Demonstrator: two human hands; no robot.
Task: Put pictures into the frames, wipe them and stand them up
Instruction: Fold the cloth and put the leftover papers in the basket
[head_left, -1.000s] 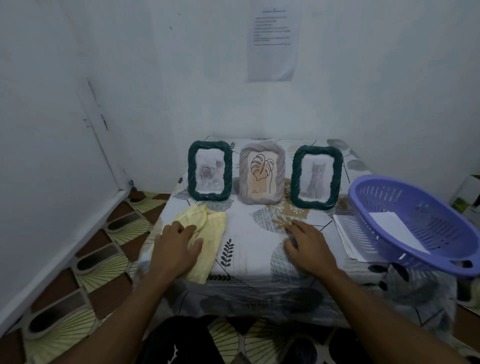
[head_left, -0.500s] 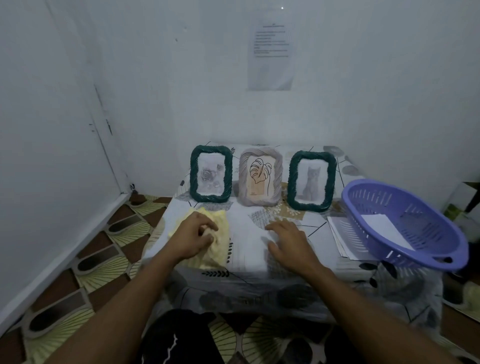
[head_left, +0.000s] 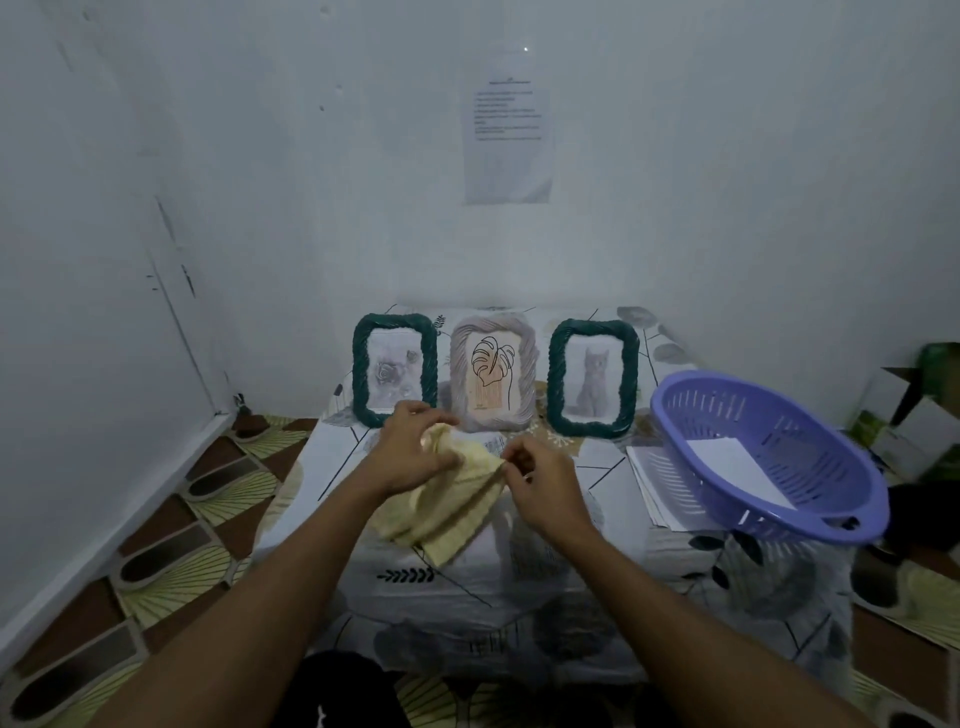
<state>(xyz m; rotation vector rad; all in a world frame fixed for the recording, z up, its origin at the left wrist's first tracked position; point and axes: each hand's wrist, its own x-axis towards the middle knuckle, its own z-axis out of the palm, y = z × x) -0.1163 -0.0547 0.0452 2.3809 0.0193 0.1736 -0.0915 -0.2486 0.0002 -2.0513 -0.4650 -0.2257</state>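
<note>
Along the far edge of the small leaf-print-covered table (head_left: 519, 582) stand a dark green rope-rimmed frame (head_left: 395, 370), a grey rope-rimmed frame (head_left: 492, 374) and a second dark green frame (head_left: 593, 378), a purple slotted plastic basket (head_left: 821, 467) overhangs the right edge (white paper (head_left: 727, 462) inside), and above the bare front the left hand (head_left: 410, 452) and right hand (head_left: 540, 483) each pinch the crumpled yellow cloth (head_left: 452, 501) between them.

The grey frame (head_left: 460, 374), with a twisted rope-like rim, stands upright at the back of the tabletop (head_left: 597, 467) and holds a leaf drawing (head_left: 491, 374). Just left of it stands the left green frame (head_left: 360, 371) with a faded rose picture (head_left: 393, 375). Just right of it stands the right green frame (head_left: 555, 376) with a cat picture (head_left: 593, 382). In front of the grey frame, a crumpled pale yellow cloth (head_left: 447, 509) is held above the tabletop, pinched by the fingers of the left hand (head_left: 410, 452) and the right hand (head_left: 540, 483).
</note>
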